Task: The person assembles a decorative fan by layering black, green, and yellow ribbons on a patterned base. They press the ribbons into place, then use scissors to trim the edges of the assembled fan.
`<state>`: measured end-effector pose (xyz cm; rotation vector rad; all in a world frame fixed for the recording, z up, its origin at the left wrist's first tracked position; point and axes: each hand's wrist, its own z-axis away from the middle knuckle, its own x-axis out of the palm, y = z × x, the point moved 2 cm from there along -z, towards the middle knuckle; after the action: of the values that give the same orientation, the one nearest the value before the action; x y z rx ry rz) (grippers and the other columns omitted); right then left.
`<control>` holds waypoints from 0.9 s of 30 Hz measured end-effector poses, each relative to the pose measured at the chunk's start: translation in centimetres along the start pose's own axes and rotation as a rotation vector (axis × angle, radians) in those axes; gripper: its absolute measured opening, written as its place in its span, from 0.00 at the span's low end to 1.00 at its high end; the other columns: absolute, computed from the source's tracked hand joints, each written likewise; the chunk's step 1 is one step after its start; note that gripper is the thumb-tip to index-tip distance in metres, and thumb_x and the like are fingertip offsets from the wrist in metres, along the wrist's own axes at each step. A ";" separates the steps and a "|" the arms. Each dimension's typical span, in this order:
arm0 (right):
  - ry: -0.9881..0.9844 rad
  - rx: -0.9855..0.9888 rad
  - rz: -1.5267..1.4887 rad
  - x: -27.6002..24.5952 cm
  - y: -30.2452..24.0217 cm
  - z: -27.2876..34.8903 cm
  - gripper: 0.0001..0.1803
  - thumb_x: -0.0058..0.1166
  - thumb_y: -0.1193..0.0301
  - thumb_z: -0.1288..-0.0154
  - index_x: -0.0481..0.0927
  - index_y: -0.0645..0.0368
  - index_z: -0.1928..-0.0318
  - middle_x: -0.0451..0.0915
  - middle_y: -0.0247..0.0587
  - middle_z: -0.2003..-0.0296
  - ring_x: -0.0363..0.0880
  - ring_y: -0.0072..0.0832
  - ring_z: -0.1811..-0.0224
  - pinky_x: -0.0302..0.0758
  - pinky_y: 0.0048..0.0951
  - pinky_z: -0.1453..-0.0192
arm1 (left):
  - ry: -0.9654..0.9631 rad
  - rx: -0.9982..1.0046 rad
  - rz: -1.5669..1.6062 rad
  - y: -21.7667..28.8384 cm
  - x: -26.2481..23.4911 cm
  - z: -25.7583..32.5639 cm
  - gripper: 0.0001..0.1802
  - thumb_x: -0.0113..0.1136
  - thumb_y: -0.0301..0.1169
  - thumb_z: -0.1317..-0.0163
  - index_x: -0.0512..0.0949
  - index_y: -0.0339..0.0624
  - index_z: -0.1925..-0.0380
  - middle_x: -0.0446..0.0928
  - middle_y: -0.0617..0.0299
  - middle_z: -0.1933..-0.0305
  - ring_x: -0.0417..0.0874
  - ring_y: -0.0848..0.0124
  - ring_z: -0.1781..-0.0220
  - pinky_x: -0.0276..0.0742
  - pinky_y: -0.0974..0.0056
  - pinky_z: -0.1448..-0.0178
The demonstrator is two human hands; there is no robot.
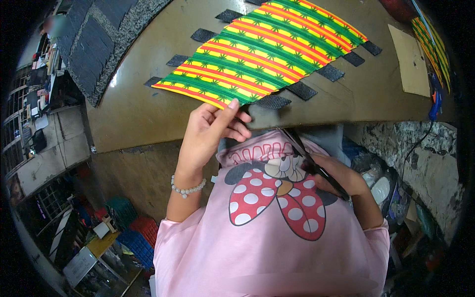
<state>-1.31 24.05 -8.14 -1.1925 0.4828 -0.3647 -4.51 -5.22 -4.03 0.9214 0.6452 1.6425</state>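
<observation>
A fan-shaped piece of striped cloth (262,54) in green, yellow, red and orange, printed with dark leaf shapes, lies on the table. Short black woven straps (330,73) stick out from under both its long sides. At its near edge, my left hand (217,123) has the corner pinched between thumb and fingers. Lower right, close to my body, my right hand (331,173) is wrapped round dark scissors (296,142). Their blades point up toward the table edge, apart from the cloth. The fingers on the handles are partly hidden.
The brown table (133,119) ends just in front of me. Dark grey slabs (94,49) lie at its far left. On the right are a cardboard piece (408,62), more striped cloth (429,49) and a blue-handled tool (435,105). Crates (136,242) stand on the floor at left.
</observation>
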 end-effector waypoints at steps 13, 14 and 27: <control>0.055 0.042 -0.010 1.2 -3.3 -7.7 0.24 0.51 0.52 0.28 0.74 0.65 0.57 0.78 0.57 0.67 0.78 0.51 0.65 0.72 0.45 0.59 | 0.191 0.071 -0.049 -2.5 0.1 0.9 0.14 0.58 0.30 0.30 0.76 0.27 0.54 0.83 0.51 0.64 0.87 0.70 0.68 0.84 0.72 0.64; 0.037 0.064 -0.016 1.1 -3.2 -7.9 0.25 0.50 0.51 0.28 0.74 0.65 0.56 0.78 0.57 0.67 0.78 0.50 0.65 0.73 0.45 0.59 | 0.184 0.072 -0.030 -2.5 0.1 0.9 0.14 0.58 0.30 0.29 0.76 0.27 0.54 0.83 0.51 0.64 0.87 0.70 0.67 0.84 0.72 0.63; -0.004 0.066 -0.067 0.2 -2.9 -8.4 0.29 0.48 0.46 0.28 0.76 0.65 0.58 0.78 0.53 0.73 0.78 0.47 0.71 0.73 0.43 0.63 | 0.153 0.009 -0.026 -2.4 -0.8 0.9 0.14 0.55 0.30 0.28 0.76 0.26 0.55 0.83 0.50 0.63 0.88 0.68 0.67 0.86 0.70 0.64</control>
<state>-5.71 16.30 -7.84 -1.1474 0.4250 -0.4330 -2.32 -5.43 -5.65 0.7954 0.7660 1.6999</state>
